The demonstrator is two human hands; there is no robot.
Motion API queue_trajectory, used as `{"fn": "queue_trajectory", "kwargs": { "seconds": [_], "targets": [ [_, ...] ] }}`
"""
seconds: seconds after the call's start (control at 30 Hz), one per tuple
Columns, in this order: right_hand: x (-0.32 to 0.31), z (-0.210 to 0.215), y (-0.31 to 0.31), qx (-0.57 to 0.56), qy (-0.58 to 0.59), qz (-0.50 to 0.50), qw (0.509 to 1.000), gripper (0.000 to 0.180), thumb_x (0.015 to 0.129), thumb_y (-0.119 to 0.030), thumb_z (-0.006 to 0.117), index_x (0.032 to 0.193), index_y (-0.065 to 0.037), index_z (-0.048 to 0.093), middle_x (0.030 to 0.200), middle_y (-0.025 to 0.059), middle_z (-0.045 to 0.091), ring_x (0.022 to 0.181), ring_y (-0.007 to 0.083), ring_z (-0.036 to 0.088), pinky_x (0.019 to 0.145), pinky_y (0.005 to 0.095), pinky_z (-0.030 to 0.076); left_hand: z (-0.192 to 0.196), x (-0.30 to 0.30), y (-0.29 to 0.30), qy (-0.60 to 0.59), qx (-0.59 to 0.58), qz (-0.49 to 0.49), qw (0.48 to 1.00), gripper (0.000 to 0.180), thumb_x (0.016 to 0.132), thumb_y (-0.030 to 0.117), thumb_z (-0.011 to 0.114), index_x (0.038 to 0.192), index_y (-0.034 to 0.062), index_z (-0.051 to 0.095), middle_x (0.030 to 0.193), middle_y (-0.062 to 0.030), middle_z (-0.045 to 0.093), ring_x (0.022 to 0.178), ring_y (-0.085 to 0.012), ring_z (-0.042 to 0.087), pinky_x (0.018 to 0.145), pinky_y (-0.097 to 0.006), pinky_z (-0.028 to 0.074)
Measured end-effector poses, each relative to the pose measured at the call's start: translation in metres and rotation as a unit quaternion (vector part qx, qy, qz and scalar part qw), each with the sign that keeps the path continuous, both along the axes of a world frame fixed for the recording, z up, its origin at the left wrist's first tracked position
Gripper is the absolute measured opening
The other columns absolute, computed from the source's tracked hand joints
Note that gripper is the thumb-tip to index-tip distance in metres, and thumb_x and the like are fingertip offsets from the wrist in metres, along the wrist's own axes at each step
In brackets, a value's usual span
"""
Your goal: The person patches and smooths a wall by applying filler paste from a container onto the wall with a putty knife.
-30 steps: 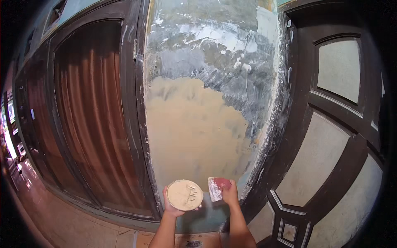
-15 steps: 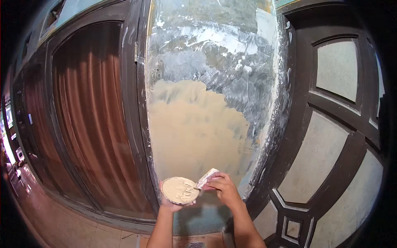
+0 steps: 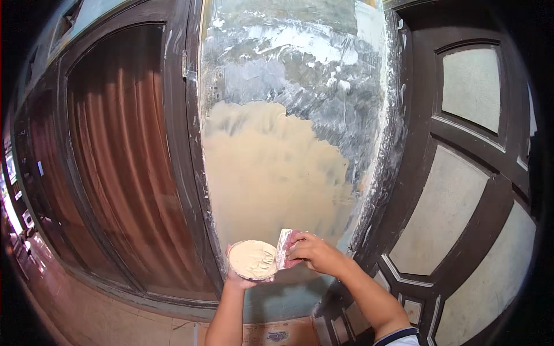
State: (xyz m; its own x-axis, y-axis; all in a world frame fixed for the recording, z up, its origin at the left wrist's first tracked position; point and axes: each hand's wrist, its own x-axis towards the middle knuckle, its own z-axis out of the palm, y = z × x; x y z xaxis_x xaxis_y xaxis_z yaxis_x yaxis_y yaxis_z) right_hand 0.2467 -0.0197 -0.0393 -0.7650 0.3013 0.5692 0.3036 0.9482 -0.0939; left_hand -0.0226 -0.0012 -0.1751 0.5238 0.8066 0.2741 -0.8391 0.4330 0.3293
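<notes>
- At the lower centre of the frame, the left hand (image 3: 239,281) cups a round putty pan (image 3: 253,259) from beneath, fingers curled up around its far rim; the pan sits level and is heaped with pale beige filler.
- Just to its right, the right hand (image 3: 311,254) is closed around the handle of a putty knife (image 3: 284,248), whose blade stands nearly on edge against the pan's right rim, touching the paste.
- The paste looks soft and wet, creamy and ridged on top (it would likely slump or smear if the pan tipped), so a flat, underneath hold seems the safe one. The loaded pan is probably moderately heavy for one hand.
- The knife blade appears thin, stiff and smeared pinkish white; the handle is the clean place to grip, since the blade is likely slippery with filler.
- Above both hands, filling the centre of the frame, a wall strip (image 3: 288,127) carries a smooth, matte tan patch of filler (image 3: 271,173) on its lower half, and rough grey-and-white scraped plaster on its upper half.
- At the left, a dark wooden door (image 3: 115,161) shows glossy, ribbed reddish panels; at the right, a dark frame (image 3: 421,173) holds pale, angular glass panes and is flecked with white splashes along its edge.
</notes>
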Motion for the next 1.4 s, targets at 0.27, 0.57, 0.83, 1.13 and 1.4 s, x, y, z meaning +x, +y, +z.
{"fn": "queue_trajectory", "kwargs": {
  "seconds": [0.27, 0.57, 0.83, 1.13, 1.4],
  "targets": [
    [0.003, -0.020, 0.000, -0.057, 0.059, -0.003, 0.997, 0.043, 0.068, 0.016, 0.066, 0.104, -0.007, 0.075, 0.111, 0.0062, 0.073, 0.122, 0.0311, 0.060, 0.103, 0.0408, 0.052, -0.013, 0.005, 0.007, 0.004, 0.001, -0.010, 1.000, 0.103, 0.083, 0.091, 0.040, 0.147, 0.0109, 0.052, 0.146, -0.0229, 0.056, 0.119, -0.0499, 0.061, 0.077, -0.069, 0.053],
    [0.022, -0.031, -0.001, -0.112, 0.165, -0.084, 0.976, 0.042, 0.076, 0.014, 0.062, 0.107, -0.010, 0.078, 0.111, 0.0045, 0.076, 0.111, 0.0280, 0.065, 0.100, 0.0413, 0.051, 0.000, 0.044, 0.003, -0.029, -0.003, 0.027, 0.999, 0.097, 0.083, 0.089, 0.043, 0.145, 0.0153, 0.053, 0.144, -0.0177, 0.057, 0.118, -0.0436, 0.061, 0.075, -0.061, 0.054],
    [0.068, 0.000, 0.009, -0.075, 0.228, -0.183, 0.953, 0.030, 0.087, 0.004, 0.062, 0.108, -0.013, 0.075, 0.106, 0.0032, 0.074, 0.103, 0.0255, 0.062, 0.097, 0.0389, 0.037, 0.018, 0.093, -0.002, -0.053, 0.014, 0.045, 0.997, 0.108, 0.077, 0.094, 0.045, 0.148, 0.0136, 0.050, 0.146, -0.0278, 0.053, 0.113, -0.0491, 0.061, 0.073, -0.059, 0.053],
    [0.165, 0.061, 0.101, -0.054, 0.253, -0.258, 0.931, 0.024, 0.091, -0.013, 0.073, 0.110, -0.001, 0.066, 0.098, 0.0187, 0.066, 0.093, 0.0372, 0.063, 0.084, 0.0428, 0.051, 0.025, 0.118, -0.006, -0.075, 0.051, 0.081, 0.993, 0.110, 0.075, 0.096, 0.046, 0.147, 0.0138, 0.050, 0.143, -0.0232, 0.056, 0.127, -0.0511, 0.052, 0.065, -0.059, 0.052],
    [0.182, 0.087, 0.167, 0.039, 0.189, -0.296, 0.935, 0.045, 0.082, -0.025, 0.085, 0.114, 0.000, 0.066, 0.107, 0.0196, 0.067, 0.103, 0.0378, 0.063, 0.091, 0.0432, 0.051, 0.043, 0.137, 0.012, -0.182, 0.035, 0.032, 0.982, 0.118, 0.072, 0.097, 0.049, 0.153, 0.0126, 0.043, 0.149, -0.0371, 0.044, 0.125, -0.0573, 0.052, 0.075, -0.070, 0.053]
  ]
}}
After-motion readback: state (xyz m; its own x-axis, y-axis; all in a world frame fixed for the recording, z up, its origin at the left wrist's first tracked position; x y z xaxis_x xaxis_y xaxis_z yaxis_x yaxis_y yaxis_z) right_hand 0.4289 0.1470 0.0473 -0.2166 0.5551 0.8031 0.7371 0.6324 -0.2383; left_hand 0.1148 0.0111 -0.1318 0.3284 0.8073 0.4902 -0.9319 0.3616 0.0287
